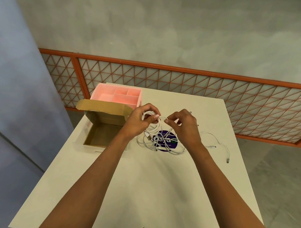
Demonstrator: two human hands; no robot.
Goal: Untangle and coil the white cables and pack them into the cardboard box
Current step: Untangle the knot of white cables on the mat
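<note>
Your left hand (141,120) held a small coil of thin white cable (147,114) above the pale rectangular table (148,178), its fingers curled round the loops. Just beside it, your right hand (183,124) pinched a strand running from that coil. Below both hands, the remaining tangled white cables (152,130) lay on a round purple sticker (165,140), one loose white cable (209,132) trailing right. The open brown cardboard box (103,135) sat left of the tangle, a pink compartmented plastic tray (118,95) behind it.
</note>
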